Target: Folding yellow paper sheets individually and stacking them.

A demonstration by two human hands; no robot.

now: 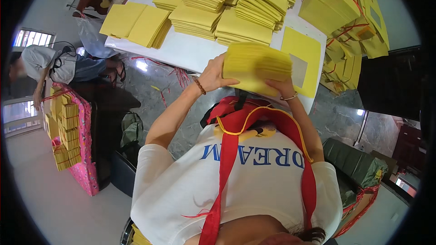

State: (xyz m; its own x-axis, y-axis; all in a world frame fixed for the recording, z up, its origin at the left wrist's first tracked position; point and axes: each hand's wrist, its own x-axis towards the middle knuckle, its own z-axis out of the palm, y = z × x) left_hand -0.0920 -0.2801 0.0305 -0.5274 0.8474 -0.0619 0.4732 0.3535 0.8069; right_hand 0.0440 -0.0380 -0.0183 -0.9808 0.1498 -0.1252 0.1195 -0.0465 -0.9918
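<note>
Between my two hands is a thick stack of yellow envelopes (254, 61), raised at the near edge of the table and slightly blurred. My left hand (213, 73), with a beaded bracelet, grips its left end, the thumb lying across the near face. At the lower right corner my right hand (282, 87) presses on it, fingers partly hidden behind the stack. A flat yellow envelope with a grey patch (302, 47) lies just right of it. Several piles of yellow envelopes (202, 18) stand beyond my hands.
A white-covered table (190, 54) spans the front. Bundles tied with red string (329, 7) are heaped at its right end. At the left, a person (59, 66) stands by a pink-covered table (86, 154) with more yellow bundles. Red string scraps (179, 76) lie on the floor.
</note>
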